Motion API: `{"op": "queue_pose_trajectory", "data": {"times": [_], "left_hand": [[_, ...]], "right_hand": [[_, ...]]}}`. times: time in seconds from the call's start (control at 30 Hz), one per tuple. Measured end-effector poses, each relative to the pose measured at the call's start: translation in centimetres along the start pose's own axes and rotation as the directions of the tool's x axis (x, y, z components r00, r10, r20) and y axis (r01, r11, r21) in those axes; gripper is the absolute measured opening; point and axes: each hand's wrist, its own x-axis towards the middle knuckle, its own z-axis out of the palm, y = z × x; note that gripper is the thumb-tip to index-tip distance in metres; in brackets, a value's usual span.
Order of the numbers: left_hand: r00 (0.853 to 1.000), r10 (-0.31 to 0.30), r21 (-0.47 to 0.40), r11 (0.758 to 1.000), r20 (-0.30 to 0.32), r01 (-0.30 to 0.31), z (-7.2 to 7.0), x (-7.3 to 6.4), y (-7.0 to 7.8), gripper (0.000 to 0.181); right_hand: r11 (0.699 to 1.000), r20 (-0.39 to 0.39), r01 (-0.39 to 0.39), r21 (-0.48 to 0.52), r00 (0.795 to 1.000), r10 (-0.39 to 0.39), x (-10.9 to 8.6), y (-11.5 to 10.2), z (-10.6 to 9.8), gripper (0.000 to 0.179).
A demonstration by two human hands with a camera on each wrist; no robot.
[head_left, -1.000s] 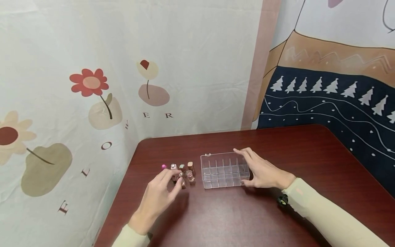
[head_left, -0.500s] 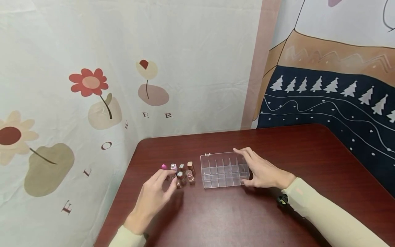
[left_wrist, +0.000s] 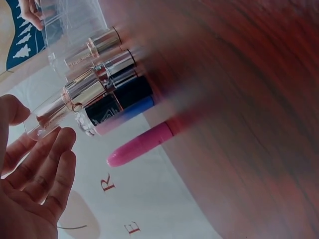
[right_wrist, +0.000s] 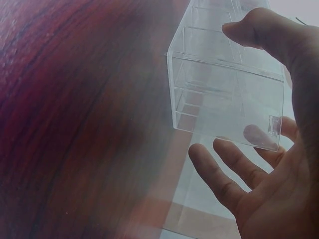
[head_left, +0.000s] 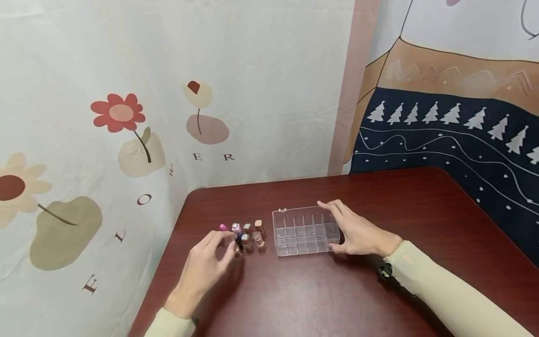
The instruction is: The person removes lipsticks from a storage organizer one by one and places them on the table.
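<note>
My left hand pinches the clear top of a lipstick tube between thumb and fingertips, at the near left end of a small group of lipsticks. Right beside it in the left wrist view are a black tube, a rose-gold tube and a bright pink tube, all upright on the table. With my right hand I hold the right end of a clear divided plastic box. The thumb lies at its front edge, the fingers reach behind it, and its compartments show nothing inside.
The reddish-brown wooden table carries the box and the lipsticks. A white flower-printed cloth hangs along its far and left sides. A navy cloth with white trees hangs at the right.
My left hand has shifted left with the lipstick, bringing more of the tubes behind it into sight. The right hand and the box have kept their place.
</note>
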Motion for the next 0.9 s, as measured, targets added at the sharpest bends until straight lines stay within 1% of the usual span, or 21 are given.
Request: {"op": "queue_pose_trajectory", "data": {"times": [0.17, 0.37, 0.63, 0.9], "left_hand": [[1.0, -0.013, 0.024, 1.0, -0.01, 0.014, -0.1, -0.2, -0.6, 0.025], [0.999, -0.034, 0.094, 0.995, -0.007, 0.035, -0.3, -0.4, -1.1, 0.025], [0.997, -0.081, 0.126, 0.989, 0.01, 0.079, -0.1, -0.9, -2.0, 0.022], [0.988, -0.145, 0.149, 0.979, 0.045, 0.137, 0.3, -1.0, -2.6, 0.019]], "right_hand": [[1.0, 0.008, -0.008, -0.006, 1.0, 0.008, 0.1, -0.1, 0.0, 0.125], [1.0, 0.008, -0.007, -0.013, 1.0, 0.007, 0.1, -0.1, 0.1, 0.126], [1.0, 0.014, -0.014, -0.014, 1.0, 0.014, 0.0, -0.1, 0.2, 0.126], [1.0, 0.016, -0.017, -0.007, 1.0, 0.017, 0.1, 0.0, 0.1, 0.127]]}}
